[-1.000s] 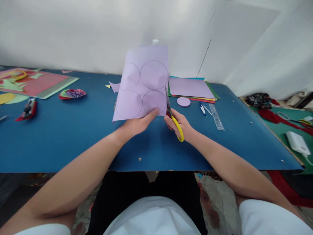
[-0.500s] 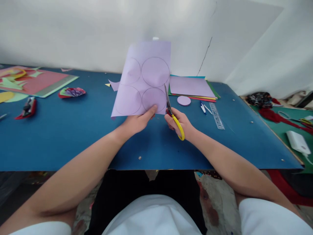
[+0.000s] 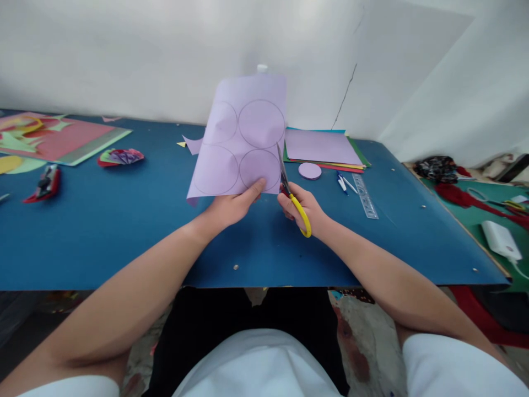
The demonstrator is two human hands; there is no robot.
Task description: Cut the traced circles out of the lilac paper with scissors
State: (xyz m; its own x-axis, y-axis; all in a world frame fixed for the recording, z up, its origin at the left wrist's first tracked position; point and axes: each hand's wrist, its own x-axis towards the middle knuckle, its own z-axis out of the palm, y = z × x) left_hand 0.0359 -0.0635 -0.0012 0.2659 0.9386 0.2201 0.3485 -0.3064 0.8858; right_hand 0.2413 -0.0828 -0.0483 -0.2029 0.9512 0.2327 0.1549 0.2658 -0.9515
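Note:
In the middle of the head view, a purple sheet of paper (image 3: pixel 248 91) is held up with several pencilled circles on it. My left hand (image 3: pixel 237 203) is closed on its lower edge, thumb on the front and fingers hidden behind. My right hand (image 3: pixel 303 204) grips yellow-handled scissors (image 3: pixel 303 219), with the handles partly hidden by the fingers. The blades point up along the right edge of the sheet, beside the lower right circle. Just right of the sheet, a cut purple paper circle (image 3: pixel 309 171) lies on the blue table (image 3: pixel 136 231).
Behind the circle lies a stack of coloured sheets (image 3: pixel 322 145). A pen (image 3: pixel 343 183) and a clear ruler (image 3: pixel 365 197) lie to the right. Leftward are a folded paper piece (image 3: pixel 121 157), a red stapler-like tool (image 3: pixel 45 183) and paper scraps (image 3: pixel 25 138). A white wall (image 3: pixel 144 60) stands behind.
The upper end of the purple sheet has dipped slightly. Both hands and the scissors keep nearly the same place.

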